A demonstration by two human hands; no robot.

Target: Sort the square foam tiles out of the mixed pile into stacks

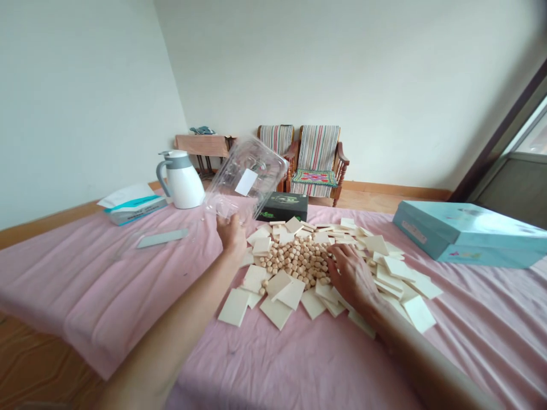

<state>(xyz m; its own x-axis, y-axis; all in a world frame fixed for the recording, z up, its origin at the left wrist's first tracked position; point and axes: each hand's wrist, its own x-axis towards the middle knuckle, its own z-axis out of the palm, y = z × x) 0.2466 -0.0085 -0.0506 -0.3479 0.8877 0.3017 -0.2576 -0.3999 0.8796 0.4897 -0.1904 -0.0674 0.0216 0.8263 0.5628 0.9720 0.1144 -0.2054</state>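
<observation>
My left hand [231, 232] grips the near edge of a clear plastic container [267, 165], which is raised and tilted above the table with a white label on it. To the right, my right hand [349, 272] rests at the side of a heap of small wooden cubes [294, 259], its fingers bent over the edge of the heap. Whether those fingers hold a cube is hidden. Thin pale square wooden tiles [276, 312] lie scattered and overlapping all around the cubes, some under my right wrist.
A white and grey jug [184, 182] and a tissue pack [134, 209] stand at the left, near a flat pale strip [162, 238]. Behind the tiles is a black box [288, 206]. A light blue box [465, 230] sits at the right on the pink cloth [299, 364].
</observation>
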